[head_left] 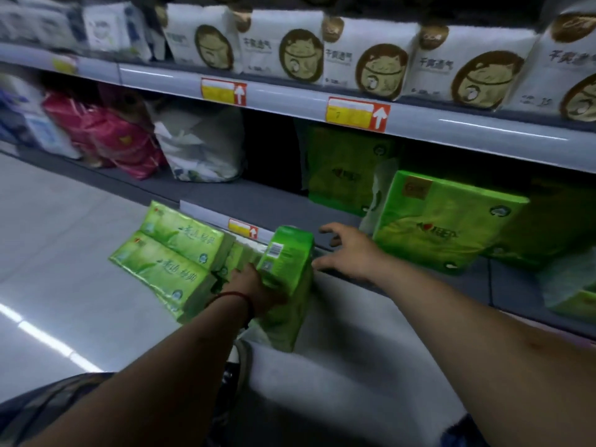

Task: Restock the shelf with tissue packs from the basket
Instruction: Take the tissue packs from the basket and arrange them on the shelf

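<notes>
My left hand grips a green tissue pack with a barcode on its end, held just below the front edge of the lower shelf. More green tissue packs lie bundled to its left, and another green pack sits under the held one. My right hand is spread with fingers straight, hovering at the shelf edge and holding nothing. On the shelf to the right lies a large green tissue pack, with another standing behind it. No basket can be made out.
A white pack and pink packs stand further left on the same shelf. The upper shelf carries white packs with brown round prints and yellow-red price tags. Grey floor lies to the left.
</notes>
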`<state>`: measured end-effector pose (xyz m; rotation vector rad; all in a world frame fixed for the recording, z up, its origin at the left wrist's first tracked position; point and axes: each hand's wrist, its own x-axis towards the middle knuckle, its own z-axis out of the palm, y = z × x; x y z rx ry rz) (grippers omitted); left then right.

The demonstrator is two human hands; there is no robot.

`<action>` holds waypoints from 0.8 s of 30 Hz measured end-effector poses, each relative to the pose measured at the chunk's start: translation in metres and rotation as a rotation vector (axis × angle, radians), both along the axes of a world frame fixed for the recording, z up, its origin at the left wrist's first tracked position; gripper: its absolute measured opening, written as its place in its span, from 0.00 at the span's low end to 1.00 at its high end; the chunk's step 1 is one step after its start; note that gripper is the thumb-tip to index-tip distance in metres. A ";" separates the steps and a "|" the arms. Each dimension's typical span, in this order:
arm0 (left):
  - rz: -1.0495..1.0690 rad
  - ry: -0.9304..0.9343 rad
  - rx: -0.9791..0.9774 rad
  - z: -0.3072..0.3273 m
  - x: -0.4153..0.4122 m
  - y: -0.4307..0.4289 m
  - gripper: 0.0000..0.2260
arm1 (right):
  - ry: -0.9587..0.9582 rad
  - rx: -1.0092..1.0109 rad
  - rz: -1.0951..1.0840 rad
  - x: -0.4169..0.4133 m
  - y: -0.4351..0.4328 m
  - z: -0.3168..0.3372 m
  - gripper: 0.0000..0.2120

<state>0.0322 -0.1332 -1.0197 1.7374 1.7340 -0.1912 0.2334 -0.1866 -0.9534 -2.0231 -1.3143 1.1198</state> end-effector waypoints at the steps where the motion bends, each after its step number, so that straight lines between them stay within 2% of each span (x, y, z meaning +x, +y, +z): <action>1: 0.006 -0.021 -0.017 -0.005 0.000 0.002 0.51 | 0.002 -0.015 0.020 -0.009 0.007 -0.005 0.39; 4: -0.007 -0.004 -0.055 -0.015 0.012 0.010 0.56 | 0.003 -0.053 0.086 -0.029 0.023 -0.017 0.39; 7: -0.005 0.103 -0.108 -0.028 0.030 0.014 0.65 | -0.031 -0.099 0.144 -0.032 0.033 -0.032 0.34; 12: 0.027 0.186 -0.070 -0.035 0.050 0.020 0.68 | -0.103 -0.160 0.167 -0.013 0.031 -0.043 0.27; 18: 0.115 0.091 -0.064 -0.029 0.053 0.029 0.66 | -0.132 -0.195 0.160 0.015 0.021 -0.036 0.28; 21: 0.196 0.004 -0.005 -0.032 0.039 0.041 0.59 | -0.139 -0.215 0.128 0.022 0.021 -0.031 0.33; 24: 0.273 -0.103 0.017 0.000 0.026 0.040 0.48 | -0.167 -0.206 0.111 0.024 0.019 -0.023 0.34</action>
